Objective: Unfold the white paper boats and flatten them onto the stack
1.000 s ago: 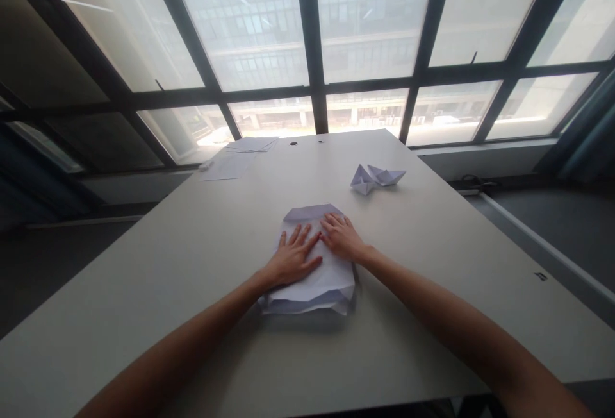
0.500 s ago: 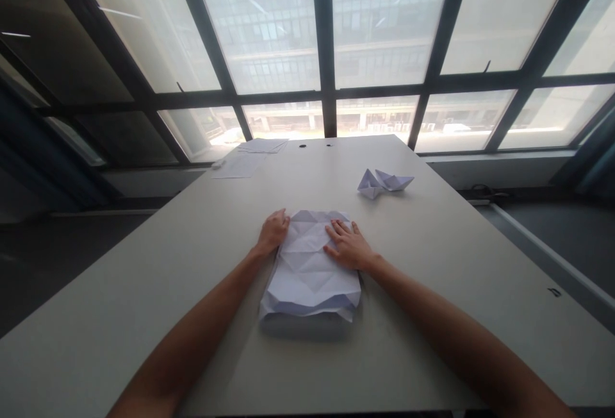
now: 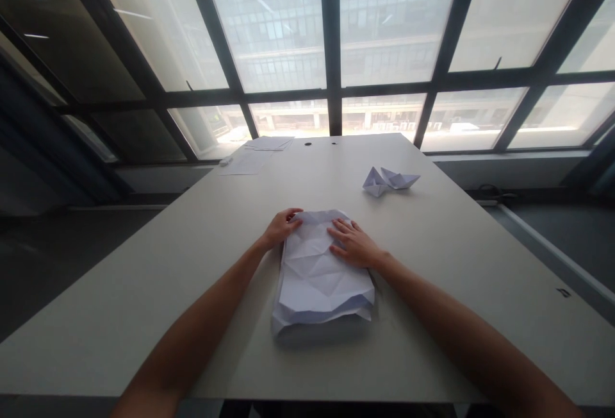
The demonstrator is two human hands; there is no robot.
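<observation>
A white sheet of paper [image 3: 314,280], folded over in layers and covered with creases, lies in front of me on the table. Its near edge bulges up, with a gap between the layers. My left hand [image 3: 283,227] pinches the far left corner, thumb on top and fingers at the edge. On the far right part of the sheet, my right hand [image 3: 354,243] rests flat with its fingers spread.
Two folded paper boats [image 3: 391,179] stand side by side at the back right of the white table [image 3: 206,245]. Flat paper sheets [image 3: 247,163] lie at the far left, beside a small whitish item. Large windows rise behind the table.
My left hand has shifted from beside the paper's left edge onto its far left corner, thumb now over it. My right hand stays flat on the paper. The view has shifted slightly.
</observation>
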